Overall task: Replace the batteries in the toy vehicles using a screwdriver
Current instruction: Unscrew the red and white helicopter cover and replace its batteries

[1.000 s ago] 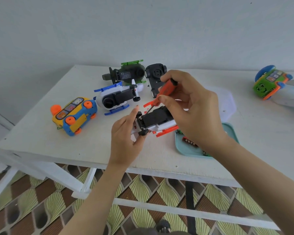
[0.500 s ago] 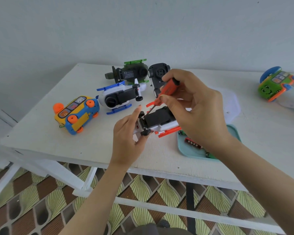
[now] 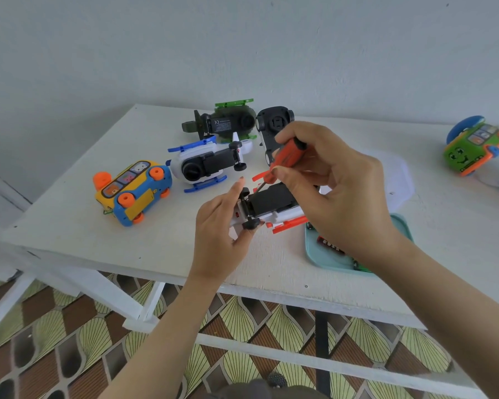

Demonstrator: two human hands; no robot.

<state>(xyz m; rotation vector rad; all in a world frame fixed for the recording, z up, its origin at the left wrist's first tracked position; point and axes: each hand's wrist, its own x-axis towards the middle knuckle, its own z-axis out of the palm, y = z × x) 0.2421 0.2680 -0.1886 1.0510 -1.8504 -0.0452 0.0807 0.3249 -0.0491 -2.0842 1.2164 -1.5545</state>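
Fingers (image 3: 300, 133) of the right hand (image 3: 337, 194) pinch the orange screwdriver (image 3: 287, 155) round its handle, tip angled down at the black underside of the white-and-red toy (image 3: 271, 201). The left hand (image 3: 222, 223) grips the toy's wheeled end, thumb below, fingers above. Toy lies belly-up on the tabletop (image 3: 69, 226), near the front edge, just beside the teal tray (image 3: 310, 251).

Judged: hollow plastic, so light, stiff and smooth, and likely to skid or rock under the driver's push. Red skids look thin, snappable. Best hold is on the body sides, not skids or wheels.
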